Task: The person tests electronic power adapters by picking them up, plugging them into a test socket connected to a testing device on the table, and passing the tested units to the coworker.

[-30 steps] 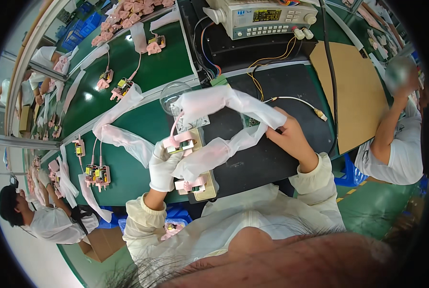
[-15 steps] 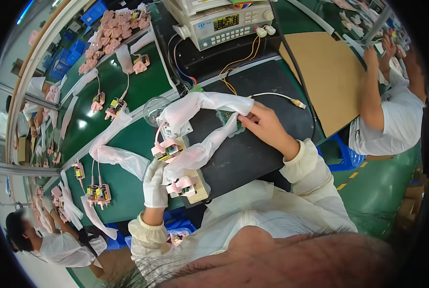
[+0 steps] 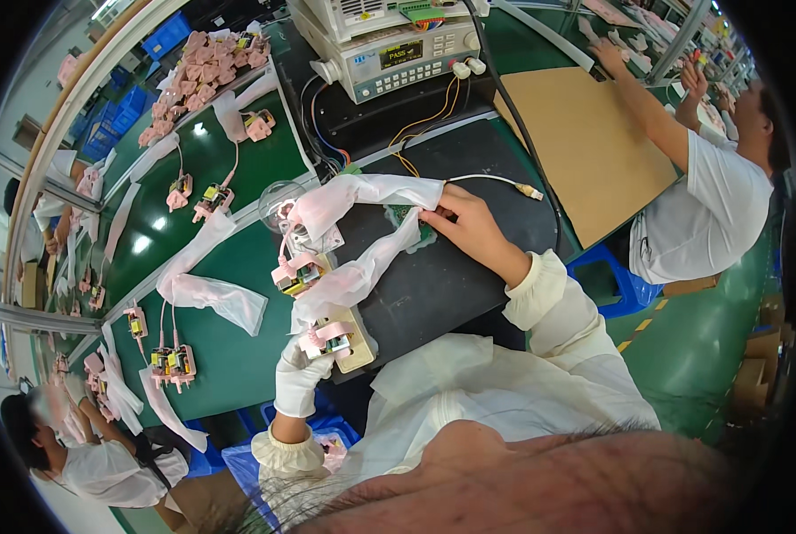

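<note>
Green worktop (image 3: 220, 378) and black mat (image 3: 442, 285) lie beneath; my right fingers (image 3: 442, 224) pinch the ends of two white sleeves (image 3: 384, 189). My gloved left fingers (image 3: 316, 363) touch the lower pink plug (image 3: 330, 333) on a beige block (image 3: 357, 349), though whether they clamp it I can't tell.

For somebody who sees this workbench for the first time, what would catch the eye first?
Probably the two whitish wraps that run over the black mat to the bare right hand. Next, perhaps, the open pink plug unit at the gloved left hand, and the heap of pink pieces at the upper left.
</note>
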{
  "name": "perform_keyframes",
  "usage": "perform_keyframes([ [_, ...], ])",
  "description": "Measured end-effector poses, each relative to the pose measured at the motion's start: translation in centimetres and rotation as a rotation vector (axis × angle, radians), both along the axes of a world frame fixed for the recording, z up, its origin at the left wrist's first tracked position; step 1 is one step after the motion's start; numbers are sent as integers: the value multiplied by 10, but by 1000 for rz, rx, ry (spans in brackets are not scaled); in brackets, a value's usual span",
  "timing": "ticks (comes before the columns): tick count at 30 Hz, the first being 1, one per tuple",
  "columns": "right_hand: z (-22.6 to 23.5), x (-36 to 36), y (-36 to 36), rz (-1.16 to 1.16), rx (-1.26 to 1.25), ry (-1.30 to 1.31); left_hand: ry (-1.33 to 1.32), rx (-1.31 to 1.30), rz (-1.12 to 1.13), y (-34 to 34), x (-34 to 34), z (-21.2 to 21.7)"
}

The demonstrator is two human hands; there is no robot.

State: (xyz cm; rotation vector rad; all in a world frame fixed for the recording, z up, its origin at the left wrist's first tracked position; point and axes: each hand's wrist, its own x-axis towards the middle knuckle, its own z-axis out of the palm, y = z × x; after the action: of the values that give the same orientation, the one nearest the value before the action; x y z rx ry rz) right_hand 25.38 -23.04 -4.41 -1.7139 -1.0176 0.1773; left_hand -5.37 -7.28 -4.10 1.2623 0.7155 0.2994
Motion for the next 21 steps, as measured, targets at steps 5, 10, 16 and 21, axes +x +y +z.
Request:
perform_keyframes([
  [5,-9,1,2,-38,58,-67,24,112,101,-7,10,-2],
  [10,-12,-2,11,-56,364,180,-23,102,118,-8,13,0],
  [16,-13,0,8,-22,14,19,-408,0,294,-10,11,9],
  [21,-10,9,7,29,46,-262,-440,-6,85,6,-16,33],
])
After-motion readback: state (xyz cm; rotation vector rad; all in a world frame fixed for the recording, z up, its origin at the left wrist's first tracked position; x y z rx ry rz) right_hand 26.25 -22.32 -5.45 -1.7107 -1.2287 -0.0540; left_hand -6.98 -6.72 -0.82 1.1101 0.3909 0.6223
